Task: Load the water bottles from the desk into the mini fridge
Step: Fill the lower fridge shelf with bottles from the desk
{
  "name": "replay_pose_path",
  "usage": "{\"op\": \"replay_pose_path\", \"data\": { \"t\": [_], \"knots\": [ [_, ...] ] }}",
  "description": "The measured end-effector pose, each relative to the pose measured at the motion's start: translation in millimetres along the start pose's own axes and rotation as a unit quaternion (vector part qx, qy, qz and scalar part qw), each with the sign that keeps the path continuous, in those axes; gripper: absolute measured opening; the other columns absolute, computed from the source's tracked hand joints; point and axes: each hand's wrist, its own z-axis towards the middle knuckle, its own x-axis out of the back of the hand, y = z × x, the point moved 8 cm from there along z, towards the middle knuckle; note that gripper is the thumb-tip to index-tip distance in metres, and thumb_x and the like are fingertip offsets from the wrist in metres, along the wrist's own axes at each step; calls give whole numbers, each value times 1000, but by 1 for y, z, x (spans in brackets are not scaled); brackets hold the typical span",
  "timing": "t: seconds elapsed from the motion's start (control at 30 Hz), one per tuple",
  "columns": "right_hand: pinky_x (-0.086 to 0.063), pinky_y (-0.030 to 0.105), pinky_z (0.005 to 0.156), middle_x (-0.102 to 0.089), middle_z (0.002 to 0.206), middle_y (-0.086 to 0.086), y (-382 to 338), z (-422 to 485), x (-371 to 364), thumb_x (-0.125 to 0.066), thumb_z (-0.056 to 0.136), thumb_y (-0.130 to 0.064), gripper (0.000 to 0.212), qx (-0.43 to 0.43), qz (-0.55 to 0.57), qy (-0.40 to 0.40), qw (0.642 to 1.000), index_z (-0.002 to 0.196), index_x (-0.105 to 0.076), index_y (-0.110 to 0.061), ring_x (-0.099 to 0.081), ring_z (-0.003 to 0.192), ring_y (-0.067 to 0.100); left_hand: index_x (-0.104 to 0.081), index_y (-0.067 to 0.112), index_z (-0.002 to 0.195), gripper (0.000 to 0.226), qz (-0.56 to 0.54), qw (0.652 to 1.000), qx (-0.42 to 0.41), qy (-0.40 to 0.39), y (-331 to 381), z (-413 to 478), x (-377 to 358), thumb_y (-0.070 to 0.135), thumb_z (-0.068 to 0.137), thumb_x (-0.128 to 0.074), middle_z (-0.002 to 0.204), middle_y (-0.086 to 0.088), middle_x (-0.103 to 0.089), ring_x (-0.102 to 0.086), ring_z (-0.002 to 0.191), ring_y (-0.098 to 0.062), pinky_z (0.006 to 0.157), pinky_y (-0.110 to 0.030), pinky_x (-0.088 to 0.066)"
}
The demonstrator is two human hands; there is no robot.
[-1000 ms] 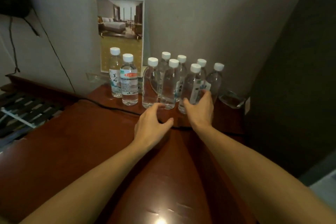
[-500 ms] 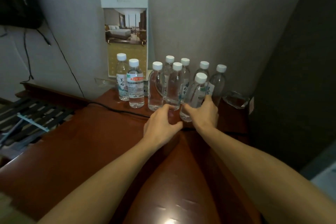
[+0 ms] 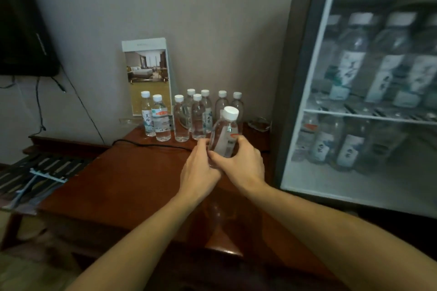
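Water bottle (image 3: 225,134), white-capped and tilted, sits clamped in the right hand (image 3: 243,163), fingers wrapped round its lower half. The left hand (image 3: 198,172) pinches its bottom, hiding the base. It hangs above the desk (image 3: 132,177), before the other standing bottles (image 3: 182,120). The mini fridge (image 3: 290,101) alongside shows blurred stocked shelves, its right side cut off.

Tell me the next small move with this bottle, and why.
Probably carry the bottle right, toward the fridge. Both the left hand and right hand grip it, tilted above the desk, and the fridge stands just to the right. Whether its door is open I cannot tell; if shut, free one hand first.
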Motion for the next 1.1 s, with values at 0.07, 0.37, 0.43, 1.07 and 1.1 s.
{"op": "replay_pose_path", "data": {
  "t": [0.07,0.37,0.43,1.07,1.1],
  "knots": [
    [-62,37,83,-74,110,-13,3,-24,23,-77,69,-70,61,11,-10,-1,1000,117,-60,-36,-71,99,8,-48,40,116,50,-13,1000,-16,3,16,-25,-2,31,76,-77,109,14,-67,-66,97,-14,77,-43,-57],
    [-52,31,71,-73,96,-13,42,-92,129,-75,72,-69,57,-13,-56,39,998,114,-63,-32,-68,88,8,-55,41,114,48,-23,995,-87,-40,89,-103,-45,45,73,-80,96,13,-73,-71,88,-12,74,-44,-59],
    [-51,32,71,-73,98,-11,53,-96,149,-75,73,-67,57,-21,-67,55,996,115,-64,-30,-68,91,10,-56,37,120,53,-33,994,-100,-39,106,-112,-60,46,75,-81,99,13,-73,-71,92,-12,76,-43,-59],
    [-61,42,86,-74,104,0,192,-43,279,-79,79,-38,40,-248,-6,150,957,116,-68,-25,-71,98,24,-43,30,135,59,-65,978,-118,-160,225,-90,-256,36,87,-77,122,3,-69,-68,106,-22,85,-44,-58],
    [-60,42,87,-74,105,0,198,-41,280,-78,80,-37,41,-253,4,155,955,118,-66,-25,-71,99,24,-44,30,132,57,-67,977,-119,-161,227,-88,-262,35,86,-77,121,2,-69,-68,105,-22,84,-45,-58]
  ]
}}
